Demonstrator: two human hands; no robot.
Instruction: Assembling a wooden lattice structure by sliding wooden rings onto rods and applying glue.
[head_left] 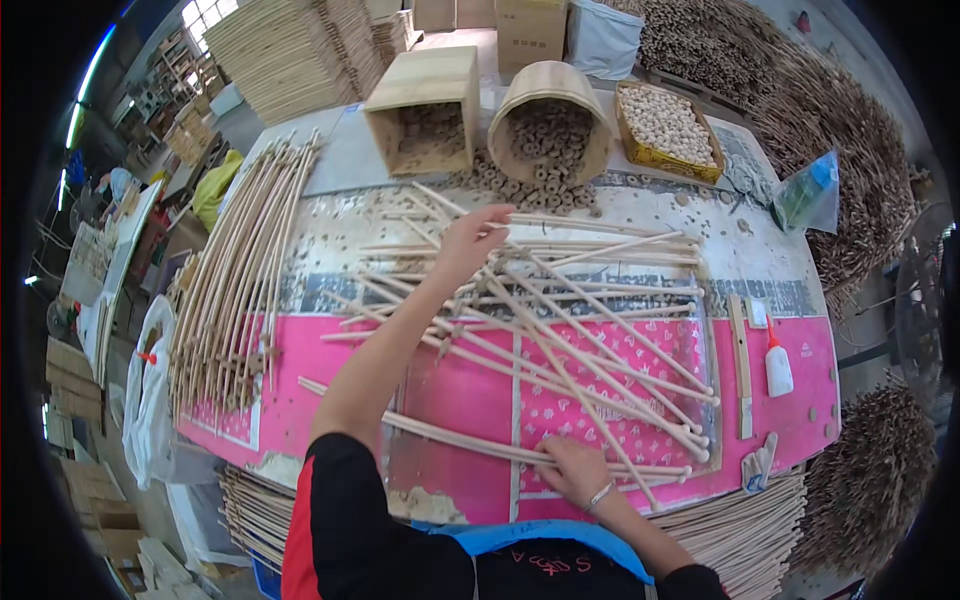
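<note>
Wooden tub [551,77] beyond crossed sticks [620,323], white bottle [779,372], glove [760,464] alongside

We see smooth, matt, pale wood in the sticks [470,441], the bucket [546,70] and the box [425,72], while the rings [550,150] look rougher and duller. The pink cover [800,350] looks like smooth plastic; we also see a smooth plastic bottle [779,373], a cloth glove [758,466] and a shiny plastic bag [806,197].

Table [815,375] partly covered in pink; on it are laid crossed rods [500,284], rod sheaf [235,270], loose rings [522,190], tipped box [425,66] and bucket [555,77], yellow tray [672,166], bottle [779,373], glove [759,465].
</note>
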